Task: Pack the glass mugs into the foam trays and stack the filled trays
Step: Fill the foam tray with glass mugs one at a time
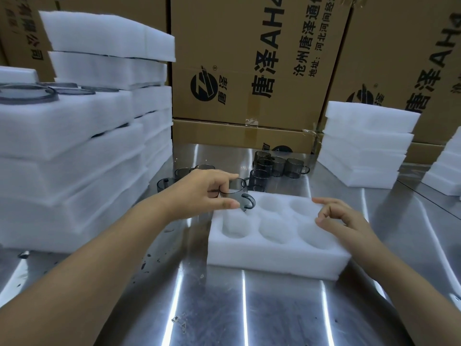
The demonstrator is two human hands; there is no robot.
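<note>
Smoky glass mug (233, 189) hung pinched by its rim in our left hand (199, 193) just above the far-left pocket of the empty foam tray (274, 255) on the desk (174, 283), while our right hand (349, 221), loosely curled and holding nothing, touched the tray's right edge.

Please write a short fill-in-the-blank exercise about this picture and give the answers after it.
1. The left hand holds one ____ over the tray.
2. The tray has ____ pockets.
3. The right hand touches the ____.
4. Other mugs stand on the ____ behind the tray.
Answers: mug; six; tray; table.
</note>
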